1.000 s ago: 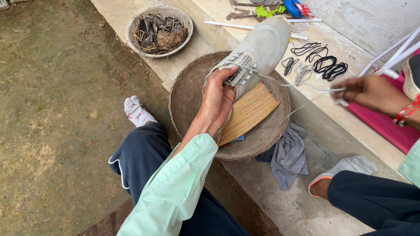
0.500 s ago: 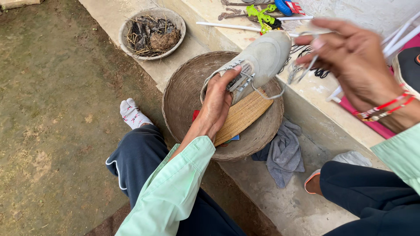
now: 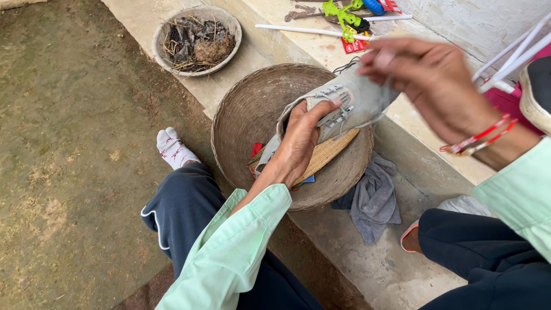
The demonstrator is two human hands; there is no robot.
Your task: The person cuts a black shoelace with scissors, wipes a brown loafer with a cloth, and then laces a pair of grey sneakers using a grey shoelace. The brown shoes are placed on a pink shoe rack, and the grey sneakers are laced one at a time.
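Gripping a pale grey laced shoe (image 3: 344, 106), left hand (image 3: 298, 143) fingers wrap its opening.

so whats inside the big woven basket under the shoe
Inside the woven basket, a straw-coloured hand fan lies over red and blue scraps. The grey shoe and left hand cover the rest.

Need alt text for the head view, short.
The left hand grips a grey shoe over a round woven basket, while the right hand is raised beside the shoe's toe. A grey cloth lies on the concrete step, a bowl of dry debris behind.
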